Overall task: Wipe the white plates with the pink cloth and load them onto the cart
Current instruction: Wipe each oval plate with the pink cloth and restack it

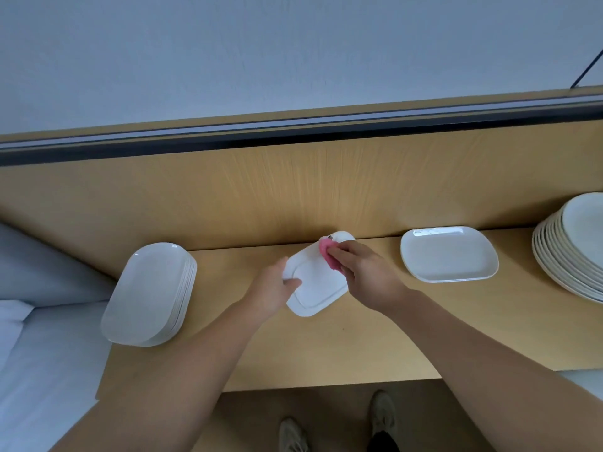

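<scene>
- Here's the left hand (274, 288) on the near-left edge of a white plate (319, 291), thumb curled over the rim on top and the other fingers tucked out of sight beneath it
- That plate is a rounded rectangle, held at a slant over the middle of the wooden table (359, 347), with its far corner showing against the upright back panel (293, 190)
- Over to the right hand (362, 272): its fingers are curled tight round the pink cloth (326, 252), bunched into a wad and pressed on the far end of the plate's face
- The cloth pokes out past the fingertips, right at the plate's far rim
- On the left, a stack of oblong plates (146, 295) sits at the table's left end, well apart from the one in hand
- On the right, a single rectangular plate (448, 254) lies flat close to the back panel, near the right hand but not touching it
- Further right, a tall pile of round plates (574, 249) runs off the edge of the view
- Down below the table's front edge, two pale shoes (383, 415) stand on a brown floor
- Pale fabric (49, 337) fills the lower left beside the table, and a thin dark cable (587, 70) crosses the wall at the upper right
</scene>
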{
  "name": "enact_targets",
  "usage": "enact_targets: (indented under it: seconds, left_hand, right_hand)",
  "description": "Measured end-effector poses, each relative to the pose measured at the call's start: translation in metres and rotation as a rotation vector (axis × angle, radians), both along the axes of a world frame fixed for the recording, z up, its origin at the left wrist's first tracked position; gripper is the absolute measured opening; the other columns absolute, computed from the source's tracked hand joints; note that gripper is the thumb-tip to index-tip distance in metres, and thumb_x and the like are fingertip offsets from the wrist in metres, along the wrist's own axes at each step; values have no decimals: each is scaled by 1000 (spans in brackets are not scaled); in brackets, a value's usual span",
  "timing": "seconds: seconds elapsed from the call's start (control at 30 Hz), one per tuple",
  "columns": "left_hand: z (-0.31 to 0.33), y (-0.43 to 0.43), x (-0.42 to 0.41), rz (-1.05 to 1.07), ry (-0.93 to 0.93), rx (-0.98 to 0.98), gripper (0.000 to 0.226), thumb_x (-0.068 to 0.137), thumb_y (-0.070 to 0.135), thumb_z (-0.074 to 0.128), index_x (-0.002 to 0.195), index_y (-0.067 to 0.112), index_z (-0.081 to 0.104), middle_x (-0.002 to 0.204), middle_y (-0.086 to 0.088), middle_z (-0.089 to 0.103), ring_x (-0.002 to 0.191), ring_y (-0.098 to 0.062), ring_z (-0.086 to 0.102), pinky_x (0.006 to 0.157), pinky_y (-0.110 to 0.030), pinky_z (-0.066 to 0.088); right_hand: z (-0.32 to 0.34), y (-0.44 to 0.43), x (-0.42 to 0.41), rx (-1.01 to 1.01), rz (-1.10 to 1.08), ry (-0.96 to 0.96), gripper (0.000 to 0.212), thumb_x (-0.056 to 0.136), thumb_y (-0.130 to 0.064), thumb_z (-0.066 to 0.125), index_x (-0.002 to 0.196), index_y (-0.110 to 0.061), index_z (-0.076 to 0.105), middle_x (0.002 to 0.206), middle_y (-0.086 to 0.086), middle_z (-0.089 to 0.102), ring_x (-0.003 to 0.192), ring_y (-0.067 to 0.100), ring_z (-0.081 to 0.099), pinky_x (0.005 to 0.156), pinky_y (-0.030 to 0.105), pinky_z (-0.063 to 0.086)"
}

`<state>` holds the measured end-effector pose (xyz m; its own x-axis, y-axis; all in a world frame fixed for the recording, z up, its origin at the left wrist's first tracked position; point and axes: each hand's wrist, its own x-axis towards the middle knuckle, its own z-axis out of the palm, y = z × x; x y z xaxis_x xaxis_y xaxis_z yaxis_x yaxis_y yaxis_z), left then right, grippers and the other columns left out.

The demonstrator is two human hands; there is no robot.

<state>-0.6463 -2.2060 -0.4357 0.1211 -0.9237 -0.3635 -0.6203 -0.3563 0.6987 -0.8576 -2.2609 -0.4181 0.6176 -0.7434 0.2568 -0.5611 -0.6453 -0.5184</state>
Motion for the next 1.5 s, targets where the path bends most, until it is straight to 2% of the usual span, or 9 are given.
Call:
enact_targets:
  seconds: [0.13, 0.23, 0.33, 0.47, 0.6, 0.9, 1.2, 1.33, 1.5]
  left_hand:
    - [-5, -4, -5, 19, -8, 9, 38, 92, 24, 60, 130, 17, 53, 112, 1, 66, 98, -17, 60, 76, -26, 45]
    - [-10, -5, -8, 39, -19, -7, 35, 92, 20, 60, 126, 15, 55, 102, 2, 65, 91, -16, 60, 69, -24, 41]
    - [-15, -7, -8, 69, -49, 1, 34, 92, 19, 61, 125, 15, 54, 99, 3, 62, 89, -15, 58, 69, -23, 40]
    - [-19, -8, -5, 66, -99, 23, 33, 92, 22, 61, 124, 14, 55, 101, 2, 62, 88, -15, 57, 70, -25, 40]
    - [-20, -8, -5, 81, -90, 44, 33, 92, 23, 60, 124, 18, 56, 105, 5, 61, 92, -15, 57, 74, -25, 43]
    - [-24, -7, -4, 135, -97, 84, 28, 92, 25, 58, 119, 17, 57, 105, 0, 63, 90, -17, 61, 71, -28, 48]
    - [-29, -9, -6, 187, -81, 97, 29, 92, 23, 60, 120, 16, 59, 108, -1, 64, 91, -18, 61, 71, -27, 46]
    - [-30, -8, -9, 219, -92, 106, 30, 92, 24, 58, 121, 15, 57, 107, -2, 63, 90, -19, 61, 67, -27, 45]
    - [-30, -12, -17, 228, -125, 106, 34, 93, 28, 57, 121, 10, 55, 108, -6, 62, 88, -21, 58, 64, -28, 41]
  right_hand:
    - [-17, -7, 28, -53, 75, 120, 43, 66, 18, 58, 99, -9, 64, 111, 3, 63, 94, 26, 61, 77, 36, 52]
    - [-33, -6, 45, -86, 112, 308, 69, 53, 11, 68, 119, -10, 66, 121, 13, 61, 113, 41, 59, 98, 52, 48]
    - [-44, -7, 52, -83, 174, 354, 75, 62, 7, 68, 134, -8, 56, 137, 16, 54, 133, 41, 43, 113, 48, 23]
    - [-54, -20, 47, -89, 211, 321, 76, 64, 10, 66, 137, -9, 53, 137, 12, 55, 132, 38, 45, 113, 49, 27]
    - [-57, -43, 23, 49, 98, 335, 75, 81, 9, 47, 150, -15, 33, 155, 5, 33, 148, 28, 18, 122, 37, 8]
    - [-72, -44, -8, 232, -85, 228, 68, 89, 9, 43, 152, -7, 24, 159, 7, 24, 145, 29, 26, 104, 45, 43]
    - [-87, -7, -24, 436, -245, 195, 71, 89, 7, 42, 154, -7, 15, 162, 4, 12, 146, 27, 22, 106, 41, 41]
    - [-89, 12, -17, 549, -294, 275, 66, 94, -1, 44, 153, -5, 14, 161, 11, 15, 137, 36, 37, 101, 43, 43]
    - [-93, 58, 17, 512, -268, 320, 59, 103, -12, 38, 154, -4, 8, 160, 14, 15, 143, 36, 28, 100, 31, 45]
